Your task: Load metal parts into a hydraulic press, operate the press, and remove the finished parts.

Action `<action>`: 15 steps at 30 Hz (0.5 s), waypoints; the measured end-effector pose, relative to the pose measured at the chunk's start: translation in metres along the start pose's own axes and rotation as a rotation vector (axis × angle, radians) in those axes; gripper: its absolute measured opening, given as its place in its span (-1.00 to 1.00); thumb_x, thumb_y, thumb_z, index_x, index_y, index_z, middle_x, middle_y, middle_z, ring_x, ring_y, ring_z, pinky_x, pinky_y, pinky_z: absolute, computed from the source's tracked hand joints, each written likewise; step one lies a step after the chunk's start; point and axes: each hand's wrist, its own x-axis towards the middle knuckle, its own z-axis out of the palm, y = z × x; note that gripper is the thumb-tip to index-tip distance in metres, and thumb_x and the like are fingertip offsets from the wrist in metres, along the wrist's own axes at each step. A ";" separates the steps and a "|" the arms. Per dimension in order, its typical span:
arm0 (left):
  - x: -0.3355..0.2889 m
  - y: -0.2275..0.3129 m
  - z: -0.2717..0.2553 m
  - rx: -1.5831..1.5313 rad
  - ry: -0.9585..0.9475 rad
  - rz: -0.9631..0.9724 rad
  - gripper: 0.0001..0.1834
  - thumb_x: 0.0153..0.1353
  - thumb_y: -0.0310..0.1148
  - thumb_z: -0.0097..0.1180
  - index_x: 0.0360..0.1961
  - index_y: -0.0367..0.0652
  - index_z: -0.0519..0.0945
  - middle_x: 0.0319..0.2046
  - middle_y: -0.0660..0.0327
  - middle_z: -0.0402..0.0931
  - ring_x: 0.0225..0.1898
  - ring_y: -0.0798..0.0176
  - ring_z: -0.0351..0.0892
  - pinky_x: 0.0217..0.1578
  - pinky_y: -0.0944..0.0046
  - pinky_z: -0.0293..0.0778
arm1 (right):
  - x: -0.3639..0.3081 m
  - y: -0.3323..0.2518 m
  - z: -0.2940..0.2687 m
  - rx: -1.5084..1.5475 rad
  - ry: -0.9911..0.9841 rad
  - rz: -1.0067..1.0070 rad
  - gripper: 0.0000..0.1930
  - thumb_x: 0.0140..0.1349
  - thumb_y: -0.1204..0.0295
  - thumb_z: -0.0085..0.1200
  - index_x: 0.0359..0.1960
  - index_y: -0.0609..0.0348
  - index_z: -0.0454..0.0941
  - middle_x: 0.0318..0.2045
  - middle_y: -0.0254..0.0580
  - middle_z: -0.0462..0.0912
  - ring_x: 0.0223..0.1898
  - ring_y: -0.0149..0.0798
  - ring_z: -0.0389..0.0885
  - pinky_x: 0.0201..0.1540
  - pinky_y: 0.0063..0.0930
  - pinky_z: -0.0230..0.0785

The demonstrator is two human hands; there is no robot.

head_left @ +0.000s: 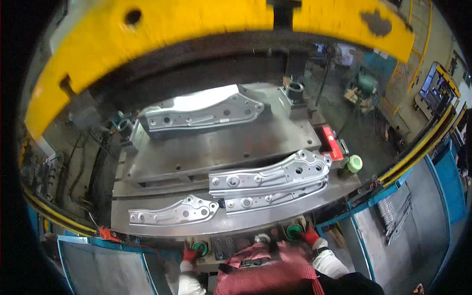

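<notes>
At the bottom, my left hand (pixel 190 252), in a red glove, reaches over a round green button (pixel 200 248) with its fingers apart. My right hand (pixel 309 236), gloved likewise, rests beside a second green button (pixel 294 232), fingers stretched out. Between the buttons sits a dark control panel (pixel 225 248). Beyond my hands, stamped metal parts (pixel 268 176) lie overlapped on the press table (pixel 162 231). A smaller stamped part (pixel 172 211) lies to their left. Farther back, another long stamped part (pixel 206 114) rests on the die (pixel 221 147). Neither hand holds anything.
Overhead spans a yellow press beam (pixel 196 19). A guide post (pixel 295 91) rises at the die's back right. A red box (pixel 332 142) and a pale green container (pixel 354 163) stand at the right edge. Blue-framed metal bins (pixel 103 265) flank the table.
</notes>
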 end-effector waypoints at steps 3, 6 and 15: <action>0.008 -0.036 -0.063 1.064 -0.141 0.256 -0.21 0.18 -0.37 0.09 0.38 -0.02 -0.02 0.31 0.03 0.12 0.34 0.03 0.05 0.25 0.03 0.16 | -0.015 -0.036 -0.013 0.140 0.014 0.105 0.03 0.00 0.02 0.27 0.35 0.26 -0.09 0.24 0.19 0.24 0.27 0.04 0.22 0.26 -0.27 0.12; 0.000 -0.062 -0.114 1.712 0.168 -0.182 -0.33 0.26 -0.09 -0.01 0.33 -0.10 0.14 0.28 -0.08 0.13 0.29 -0.15 0.11 0.26 -0.02 0.12 | -0.016 -0.069 -0.032 0.071 0.617 -0.036 -0.17 0.12 0.15 0.18 0.33 0.25 0.03 0.25 0.18 0.21 0.30 0.08 0.14 0.30 -0.25 0.04; -0.051 0.237 0.006 1.041 0.844 0.758 -0.25 0.25 -0.03 -0.01 0.32 -0.27 0.11 0.34 -0.11 0.00 0.36 -0.11 -0.04 0.34 0.03 -0.12 | -0.009 -0.294 -0.090 -0.437 0.675 -0.821 -0.22 -0.01 0.18 0.21 0.24 0.25 0.21 0.18 0.14 0.27 0.24 0.12 0.17 0.32 -0.03 -0.08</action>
